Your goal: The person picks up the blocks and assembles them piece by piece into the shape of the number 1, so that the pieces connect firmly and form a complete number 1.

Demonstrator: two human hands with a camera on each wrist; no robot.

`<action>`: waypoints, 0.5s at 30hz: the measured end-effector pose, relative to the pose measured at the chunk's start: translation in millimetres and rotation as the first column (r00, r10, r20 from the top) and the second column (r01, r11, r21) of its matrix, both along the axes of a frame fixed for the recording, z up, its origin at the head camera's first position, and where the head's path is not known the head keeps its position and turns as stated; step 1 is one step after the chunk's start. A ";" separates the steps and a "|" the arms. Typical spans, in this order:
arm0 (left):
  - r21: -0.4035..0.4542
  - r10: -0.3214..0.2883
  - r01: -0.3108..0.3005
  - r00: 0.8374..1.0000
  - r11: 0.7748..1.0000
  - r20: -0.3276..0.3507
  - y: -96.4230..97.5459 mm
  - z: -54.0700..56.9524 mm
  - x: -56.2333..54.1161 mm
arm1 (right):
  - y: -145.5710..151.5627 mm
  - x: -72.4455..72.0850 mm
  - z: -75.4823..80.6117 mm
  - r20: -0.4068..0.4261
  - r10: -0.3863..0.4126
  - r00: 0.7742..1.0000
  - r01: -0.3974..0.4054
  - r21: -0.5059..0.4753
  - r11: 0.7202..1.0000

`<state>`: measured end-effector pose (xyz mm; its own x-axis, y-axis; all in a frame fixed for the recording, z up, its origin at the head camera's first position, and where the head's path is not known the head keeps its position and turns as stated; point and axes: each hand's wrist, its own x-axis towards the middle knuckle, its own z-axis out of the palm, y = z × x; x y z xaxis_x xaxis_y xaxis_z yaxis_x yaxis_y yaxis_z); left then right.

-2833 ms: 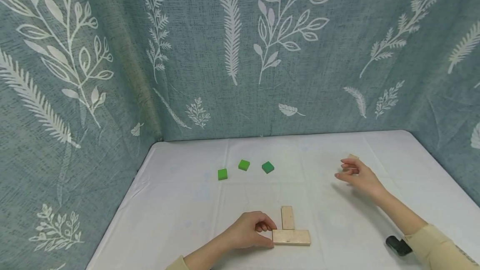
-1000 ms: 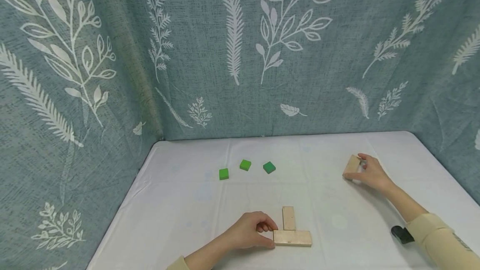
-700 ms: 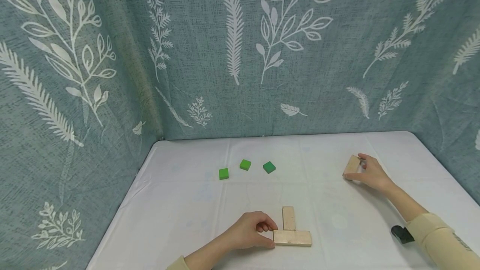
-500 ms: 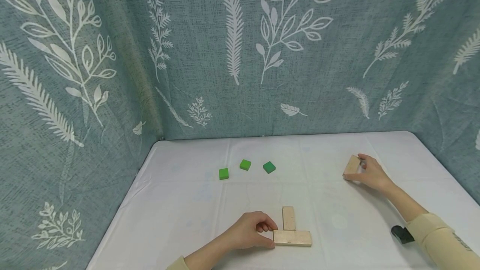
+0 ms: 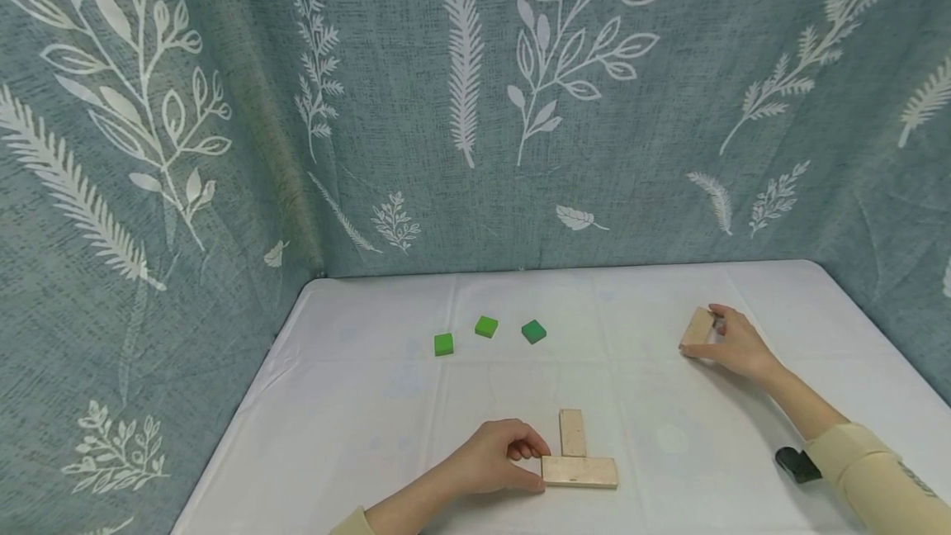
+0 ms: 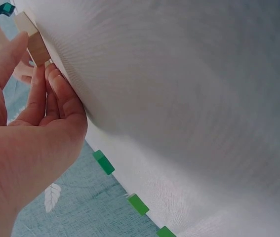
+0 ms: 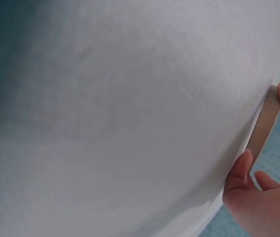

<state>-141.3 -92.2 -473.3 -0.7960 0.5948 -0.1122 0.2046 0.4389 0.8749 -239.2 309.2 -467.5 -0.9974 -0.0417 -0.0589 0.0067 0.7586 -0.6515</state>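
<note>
One front block point(image 5: 579, 471) crosswise, far block point(image 5: 697, 329) slantwise

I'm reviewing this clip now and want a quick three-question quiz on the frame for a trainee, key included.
1. How many green blocks lie on the white tabletop?
2. True or false: the right hand holds the far-right wooden block.
3. In the head view, which part of the crosswise wooden block do the fingers of the left hand touch?
A) left end
B) middle
C) right end

Key: 1. Three; 2. True; 3. A
</note>
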 end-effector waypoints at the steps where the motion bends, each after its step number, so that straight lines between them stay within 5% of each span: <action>1: -0.002 0.001 -0.001 1.000 1.000 0.000 0.0 0.0 0.0 | 0.0 0.1 0.1 -0.005 0.000 1.000 0.000 0.003 1.000; 15: 0.003 -0.008 0.008 1.000 1.000 -0.006 -0.4 3.6 0.7 | -0.6 1.0 3.1 -0.046 0.000 0.999 0.001 0.005 1.000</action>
